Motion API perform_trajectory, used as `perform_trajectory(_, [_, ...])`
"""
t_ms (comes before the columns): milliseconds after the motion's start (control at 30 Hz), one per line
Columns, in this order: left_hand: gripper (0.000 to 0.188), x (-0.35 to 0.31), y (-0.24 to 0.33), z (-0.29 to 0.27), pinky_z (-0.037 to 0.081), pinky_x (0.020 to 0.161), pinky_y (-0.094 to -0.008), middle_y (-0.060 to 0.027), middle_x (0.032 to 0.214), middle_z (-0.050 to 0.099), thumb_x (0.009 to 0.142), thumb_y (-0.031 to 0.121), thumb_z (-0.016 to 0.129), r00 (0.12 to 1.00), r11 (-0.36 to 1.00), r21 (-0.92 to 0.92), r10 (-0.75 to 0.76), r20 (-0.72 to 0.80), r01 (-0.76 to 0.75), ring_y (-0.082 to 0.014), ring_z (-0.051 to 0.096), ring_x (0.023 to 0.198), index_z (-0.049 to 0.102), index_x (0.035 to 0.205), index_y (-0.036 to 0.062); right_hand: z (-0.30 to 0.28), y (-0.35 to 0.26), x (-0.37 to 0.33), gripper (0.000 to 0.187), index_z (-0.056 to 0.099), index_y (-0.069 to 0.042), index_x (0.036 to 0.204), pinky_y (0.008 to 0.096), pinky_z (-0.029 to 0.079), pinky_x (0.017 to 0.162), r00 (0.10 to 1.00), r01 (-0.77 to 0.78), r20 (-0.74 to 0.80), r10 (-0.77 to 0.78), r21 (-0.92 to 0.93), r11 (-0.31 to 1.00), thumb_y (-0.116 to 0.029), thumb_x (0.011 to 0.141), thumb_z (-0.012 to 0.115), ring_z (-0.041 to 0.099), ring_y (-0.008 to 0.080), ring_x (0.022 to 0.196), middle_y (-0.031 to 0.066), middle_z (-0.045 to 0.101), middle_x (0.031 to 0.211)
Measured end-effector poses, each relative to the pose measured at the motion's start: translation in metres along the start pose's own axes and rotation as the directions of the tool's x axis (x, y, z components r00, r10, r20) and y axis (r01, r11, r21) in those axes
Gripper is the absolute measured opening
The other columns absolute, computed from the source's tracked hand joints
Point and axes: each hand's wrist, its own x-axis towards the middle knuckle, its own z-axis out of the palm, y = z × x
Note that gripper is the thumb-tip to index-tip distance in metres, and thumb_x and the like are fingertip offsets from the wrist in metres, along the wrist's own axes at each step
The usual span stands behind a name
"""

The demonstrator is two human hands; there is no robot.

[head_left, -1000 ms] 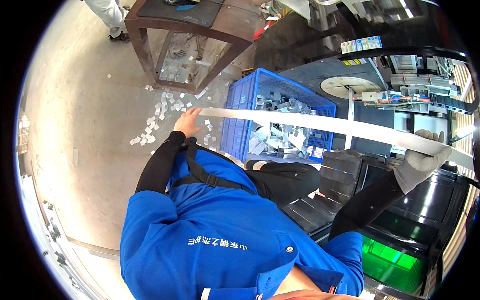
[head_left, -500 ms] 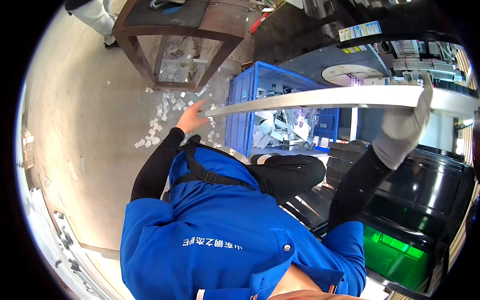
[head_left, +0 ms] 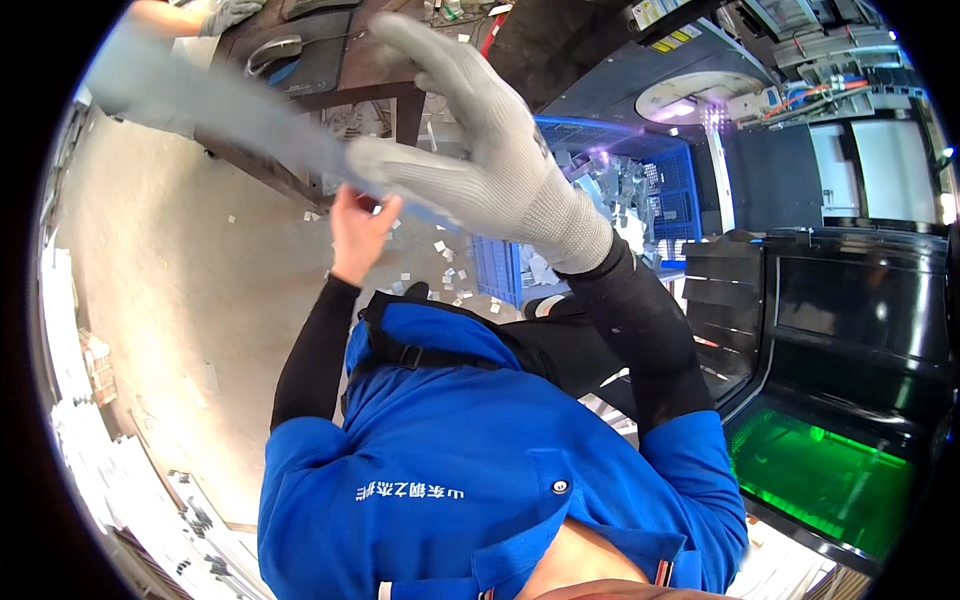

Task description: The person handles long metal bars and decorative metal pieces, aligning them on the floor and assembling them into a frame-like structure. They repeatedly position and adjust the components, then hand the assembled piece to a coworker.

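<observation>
Ok, metal bar (head_left: 255, 115) now swings left, away from the machine (head_left: 850, 300); left hand (head_left: 360, 232) seemingly pinches it, right hand (head_left: 485, 170) splays open.

I'm in a metalworking shop: a black machine (head_left: 860, 290) with a green window (head_left: 820, 480) beside me, a blue plastic crate (head_left: 495, 270) of metal offcuts (head_left: 632, 190), small scraps (head_left: 440, 246) littering the concrete floor (head_left: 240, 310).

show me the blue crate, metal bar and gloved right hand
Blue crate (head_left: 494, 270), head view: side wall
Metal bar (head_left: 258, 122), head view: blurred middle
Gloved right hand (head_left: 495, 175), head view: middle of hand
</observation>
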Motion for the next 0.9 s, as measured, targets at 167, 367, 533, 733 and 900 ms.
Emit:
perform_trajectory(167, [0.049, -0.006, 0.068, -0.076, 0.042, 0.111, -0.0508, -0.0228, 0.13, 0.059, 0.08, -0.007, 0.062, 0.996, 0.961, -0.262, 0.089, 0.005, -0.085, -0.0387, 0.057, 0.126, 0.052, 0.128, -0.0042, -0.045, 0.111, -0.101, 0.054, 0.051, -0.001, 0.142, 0.031, 0.048, 0.098, 0.833, -0.553, 0.213, 0.511, 0.296, 0.778, -0.014, 0.093, 0.071, 0.062, 0.0164, 0.112, 0.0096, 0.066, 0.122])
perform_trajectory(367, [0.056, -0.01, 0.047, -0.193, 0.025, 0.118, -0.0655, -0.0218, 0.135, 0.057, 0.069, 0.004, 0.06, 0.991, 0.802, -0.594, -0.021, -0.133, -0.063, -0.049, 0.042, 0.136, 0.056, 0.125, 0.0036, -0.09, 0.274, -0.267, 0.05, 0.063, 0.002, 0.127, 0.0296, 0.049, 0.092, 0.421, -0.906, 0.103, 0.901, 0.009, 0.422, -0.031, 0.091, 0.073, 0.065, 0.0205, 0.103, 0.0117, 0.069, 0.118])
perform_trajectory(533, [0.053, -0.029, 0.029, -0.245, 0.028, 0.119, -0.0597, -0.0136, 0.134, 0.061, 0.067, 0.007, 0.06, 0.959, 0.689, -0.716, -0.116, -0.26, -0.111, -0.0385, 0.046, 0.136, 0.06, 0.12, 0.0052, -0.097, 0.298, -0.28, 0.054, 0.067, 0.004, 0.116, 0.0294, 0.05, 0.083, 0.451, -0.893, -0.001, 0.893, 0.009, 0.451, -0.042, 0.089, 0.072, 0.065, 0.0194, 0.094, 0.0117, 0.071, 0.102])
perform_trajectory(733, [0.049, -0.036, -0.008, -0.25, 0.031, 0.117, -0.0598, -0.0136, 0.13, 0.064, 0.065, 0.006, 0.061, 0.953, 0.586, -0.804, -0.178, -0.246, -0.098, -0.0369, 0.051, 0.132, 0.066, 0.114, 0.004, -0.122, 0.285, -0.241, 0.043, 0.062, -0.011, 0.126, 0.0328, 0.056, 0.074, 0.288, -0.805, 0.093, 0.953, 0.563, 0.189, -0.036, 0.093, 0.072, 0.067, 0.015, 0.094, 0.0064, 0.069, 0.106])
perform_trajectory(900, [0.048, -0.033, -0.021, -0.227, 0.033, 0.117, -0.0562, -0.0141, 0.129, 0.065, 0.063, 0.005, 0.062, 0.945, 0.514, -0.855, -0.237, -0.223, -0.073, -0.0341, 0.053, 0.13, 0.066, 0.111, 0.0026, -0.143, 0.289, -0.248, 0.034, 0.064, -0.007, 0.12, 0.024, 0.055, 0.068, 0.405, -0.776, 0.027, 0.914, 0.539, 0.328, -0.026, 0.093, 0.073, 0.066, 0.0097, 0.081, 0.0023, 0.07, 0.1])
